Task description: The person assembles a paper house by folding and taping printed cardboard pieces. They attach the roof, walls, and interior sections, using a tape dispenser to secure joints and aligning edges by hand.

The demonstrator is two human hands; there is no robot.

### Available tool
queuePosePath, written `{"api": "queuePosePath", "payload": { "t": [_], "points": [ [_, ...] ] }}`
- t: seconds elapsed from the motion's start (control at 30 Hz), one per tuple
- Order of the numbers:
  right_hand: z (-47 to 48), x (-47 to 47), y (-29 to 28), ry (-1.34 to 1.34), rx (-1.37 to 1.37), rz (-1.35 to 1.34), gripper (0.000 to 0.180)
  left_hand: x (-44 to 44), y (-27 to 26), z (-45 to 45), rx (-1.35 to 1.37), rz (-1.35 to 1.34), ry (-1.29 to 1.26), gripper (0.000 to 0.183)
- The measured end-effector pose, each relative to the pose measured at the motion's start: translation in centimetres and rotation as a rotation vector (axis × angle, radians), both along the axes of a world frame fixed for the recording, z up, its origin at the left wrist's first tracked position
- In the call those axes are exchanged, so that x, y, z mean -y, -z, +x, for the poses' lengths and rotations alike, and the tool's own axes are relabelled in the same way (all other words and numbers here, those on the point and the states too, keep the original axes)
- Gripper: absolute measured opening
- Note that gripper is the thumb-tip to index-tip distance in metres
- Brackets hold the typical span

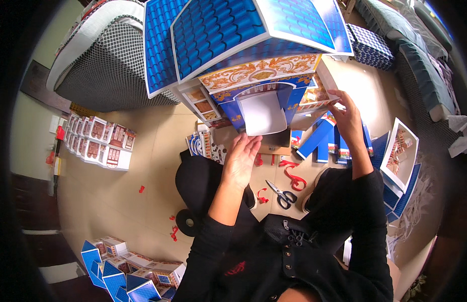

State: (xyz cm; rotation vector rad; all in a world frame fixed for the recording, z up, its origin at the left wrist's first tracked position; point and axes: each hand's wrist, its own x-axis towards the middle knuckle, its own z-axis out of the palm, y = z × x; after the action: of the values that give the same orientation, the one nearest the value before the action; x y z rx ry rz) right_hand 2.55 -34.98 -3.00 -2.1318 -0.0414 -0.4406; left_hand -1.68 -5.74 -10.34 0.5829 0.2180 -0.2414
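A printed cardboard house (256,71) with a blue tile-pattern roof stands in front of me. A white cardboard flap (263,113) tilts out of its arched front doorway. My left hand (241,160) is palm up at the flap's lower edge, fingers spread; whether they touch it is hard to tell. With thumb and fingers, my right hand (346,119) pinches the edge of the printed side wall (318,92) at the house's right. Under the doorway sits a brown cardboard box (277,149), partly hidden by the house.
Black-handled scissors (284,196) and red ribbon scraps (295,179) lie between my feet. Blue printed strips (316,145) are at right, beside another house piece (401,158). Folded printed pieces (101,139) and small blue-roofed houses (124,273) stand at left. A black tape roll (187,222) lies near my knee.
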Motion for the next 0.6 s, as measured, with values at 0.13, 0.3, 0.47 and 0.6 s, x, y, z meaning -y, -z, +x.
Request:
{"api": "queuePosePath", "payload": {
  "t": [0.13, 0.3, 0.47, 0.6],
  "points": [
    [-0.2, 0.0, 0.9, 0.047, -0.015, -0.022, 0.038, 0.6, 0.5, 0.4, -0.060, -0.039, -0.017, 0.028],
    [-0.5, -0.2, 0.7, 0.026, -0.014, -0.002, 0.039, 1.2, 0.8, 0.5, -0.076, -0.058, -0.037, 0.026],
    [-0.4, -0.6, 0.9, 0.022, -0.021, 0.010, 0.037, 1.5, 0.6, 0.7, -0.120, -0.242, -0.054, 0.033],
    [-0.4, -0.4, 1.0, 0.039, -0.009, -0.025, 0.039, 2.8, -0.9, 0.7, -0.069, -0.433, -0.013, 0.033]
  ]
}}
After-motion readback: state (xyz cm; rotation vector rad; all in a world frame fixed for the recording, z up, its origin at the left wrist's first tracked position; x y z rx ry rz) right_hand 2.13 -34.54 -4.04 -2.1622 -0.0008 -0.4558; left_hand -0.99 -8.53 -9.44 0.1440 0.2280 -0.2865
